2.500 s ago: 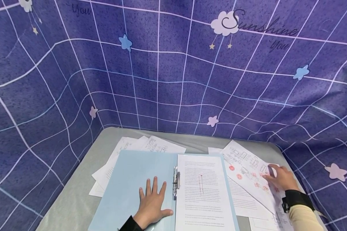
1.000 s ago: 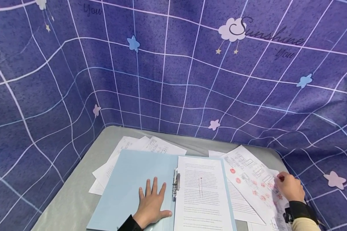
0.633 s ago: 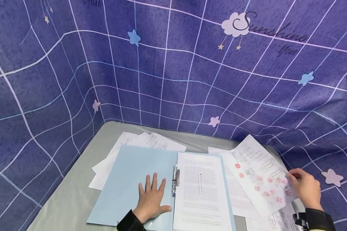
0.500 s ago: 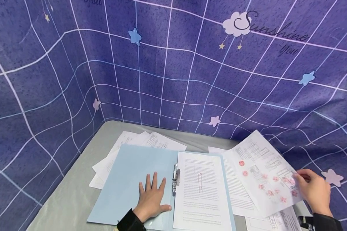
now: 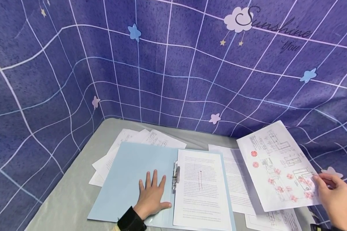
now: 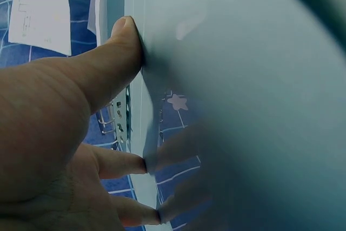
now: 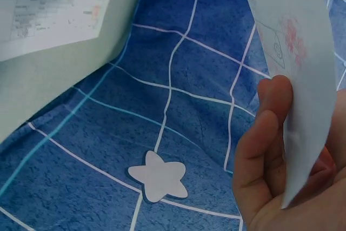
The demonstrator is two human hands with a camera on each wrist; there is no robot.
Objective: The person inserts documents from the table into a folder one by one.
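Note:
My left hand [image 5: 151,199] lies spread on the left cover of an open blue folder [image 5: 127,179], its fingers straight. In the left wrist view the thumb and fingertips touch the folder's glossy surface. My right hand [image 5: 336,195] pinches the right edge of a sheet of paper [image 5: 280,170] with diagrams and red stamp marks. That sheet is raised and tilted above the table's right side. In the right wrist view the paper [image 7: 311,79] bends between thumb and curled fingers. Printed pages [image 5: 202,192] lie on the folder's right side, beside a metal clip [image 5: 175,178].
Loose papers [image 5: 124,141] stick out from under the folder at the back left. More printed sheets [image 5: 237,179] and a diagram page [image 5: 274,221] lie right of the folder. The grey table [image 5: 72,186] meets a purple patterned curtain [image 5: 173,64] behind and at the sides.
My right hand has gripped the stamped sheet, lifted it off the pile and moved it to the right, uncovering more of the pages below. The left hand has stayed on the folder.

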